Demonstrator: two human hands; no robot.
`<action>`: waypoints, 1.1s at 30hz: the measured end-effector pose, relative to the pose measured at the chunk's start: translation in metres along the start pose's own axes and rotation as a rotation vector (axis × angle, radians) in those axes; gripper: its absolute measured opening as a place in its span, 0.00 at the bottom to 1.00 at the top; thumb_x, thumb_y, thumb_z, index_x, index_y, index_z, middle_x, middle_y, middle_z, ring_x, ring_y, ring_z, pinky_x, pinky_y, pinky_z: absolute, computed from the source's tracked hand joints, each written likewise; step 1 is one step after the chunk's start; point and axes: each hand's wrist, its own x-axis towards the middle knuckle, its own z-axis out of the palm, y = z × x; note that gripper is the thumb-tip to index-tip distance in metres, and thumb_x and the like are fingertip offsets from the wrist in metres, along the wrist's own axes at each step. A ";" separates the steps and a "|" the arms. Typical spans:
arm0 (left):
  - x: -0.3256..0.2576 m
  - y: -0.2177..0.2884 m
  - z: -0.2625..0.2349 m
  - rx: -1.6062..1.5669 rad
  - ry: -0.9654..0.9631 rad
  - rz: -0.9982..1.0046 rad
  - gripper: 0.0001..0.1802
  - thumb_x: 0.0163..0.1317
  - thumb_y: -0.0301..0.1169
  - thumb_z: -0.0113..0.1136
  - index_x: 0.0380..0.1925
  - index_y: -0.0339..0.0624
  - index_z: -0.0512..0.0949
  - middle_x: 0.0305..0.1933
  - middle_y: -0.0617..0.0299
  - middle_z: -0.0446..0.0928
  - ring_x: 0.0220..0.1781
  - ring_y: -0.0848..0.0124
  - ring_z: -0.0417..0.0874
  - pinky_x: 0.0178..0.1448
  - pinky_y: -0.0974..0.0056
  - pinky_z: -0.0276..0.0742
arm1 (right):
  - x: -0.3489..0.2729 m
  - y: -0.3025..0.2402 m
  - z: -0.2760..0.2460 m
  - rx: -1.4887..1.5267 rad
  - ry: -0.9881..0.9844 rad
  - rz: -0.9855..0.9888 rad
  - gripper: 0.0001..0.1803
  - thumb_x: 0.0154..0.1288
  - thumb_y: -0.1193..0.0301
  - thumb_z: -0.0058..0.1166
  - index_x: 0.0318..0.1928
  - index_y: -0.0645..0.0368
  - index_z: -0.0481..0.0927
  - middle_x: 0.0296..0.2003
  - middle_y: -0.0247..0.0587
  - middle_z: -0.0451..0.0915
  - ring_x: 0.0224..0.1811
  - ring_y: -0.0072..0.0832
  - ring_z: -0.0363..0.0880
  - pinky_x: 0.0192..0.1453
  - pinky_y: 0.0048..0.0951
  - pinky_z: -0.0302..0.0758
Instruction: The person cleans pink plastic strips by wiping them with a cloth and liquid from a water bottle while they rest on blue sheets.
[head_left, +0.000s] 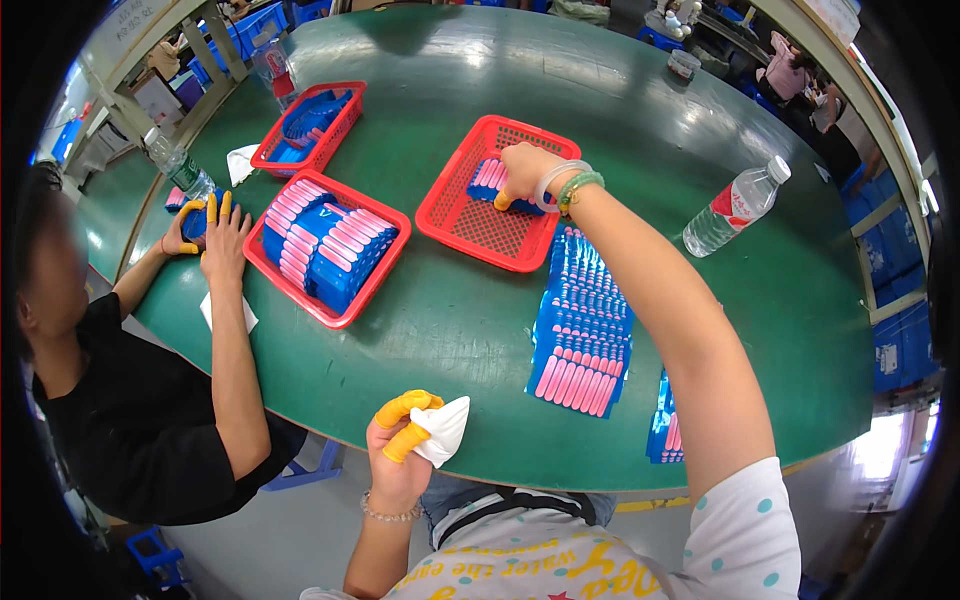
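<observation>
My left hand (398, 452), with yellow finger cots, pinches a folded white cloth (449, 432) just off the table's near edge. Stretched forward, my right hand (530, 172) reaches into a red perforated basket (447, 225). Its fingers are closed on a small stack of blue sheets with pink strips (487, 176); the grip is partly hidden by the hand itself. More blue-and-pink sheets (583, 345) lie overlapped in a long row below that basket, under my right forearm. Part of another sheet stack (665, 430) shows left of my right upper arm.
Another red basket (345, 319) holds fanned blue-and-pink sheets; a third basket (317, 157) stands behind it. A co-worker (150, 420) at the left handles a blue item. Water bottles (735, 210) stand at the right and far left of the green table (450, 350).
</observation>
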 end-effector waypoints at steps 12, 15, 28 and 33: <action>-0.001 0.003 0.003 -0.007 -0.007 -0.005 0.16 0.60 0.15 0.56 0.47 0.39 0.83 0.46 0.56 0.81 0.49 0.61 0.84 0.68 0.23 0.66 | -0.074 -0.006 -0.020 0.076 0.521 -0.425 0.38 0.49 0.61 0.72 0.60 0.64 0.74 0.48 0.54 0.80 0.53 0.49 0.79 0.59 0.43 0.76; -0.001 0.004 0.006 -0.007 -0.029 0.014 0.16 0.60 0.16 0.56 0.47 0.40 0.82 0.46 0.57 0.81 0.49 0.61 0.84 0.68 0.23 0.65 | -0.109 -0.016 -0.026 0.029 0.576 -0.481 0.38 0.49 0.61 0.72 0.60 0.62 0.74 0.47 0.50 0.80 0.53 0.45 0.78 0.59 0.41 0.76; -0.007 0.004 0.026 -0.074 -0.252 0.004 0.16 0.63 0.22 0.56 0.51 0.44 0.81 0.50 0.62 0.82 0.51 0.64 0.84 0.72 0.17 0.51 | -0.233 -0.012 0.004 0.235 0.564 -0.431 0.40 0.48 0.59 0.72 0.62 0.58 0.73 0.46 0.47 0.80 0.50 0.46 0.78 0.54 0.41 0.76; -0.014 0.000 0.020 -0.146 -0.256 -0.058 0.17 0.64 0.23 0.57 0.54 0.39 0.80 0.48 0.56 0.82 0.51 0.62 0.85 0.72 0.23 0.58 | -0.280 -0.009 0.042 0.292 0.396 -0.369 0.42 0.50 0.57 0.72 0.63 0.64 0.70 0.52 0.56 0.78 0.55 0.50 0.77 0.59 0.42 0.74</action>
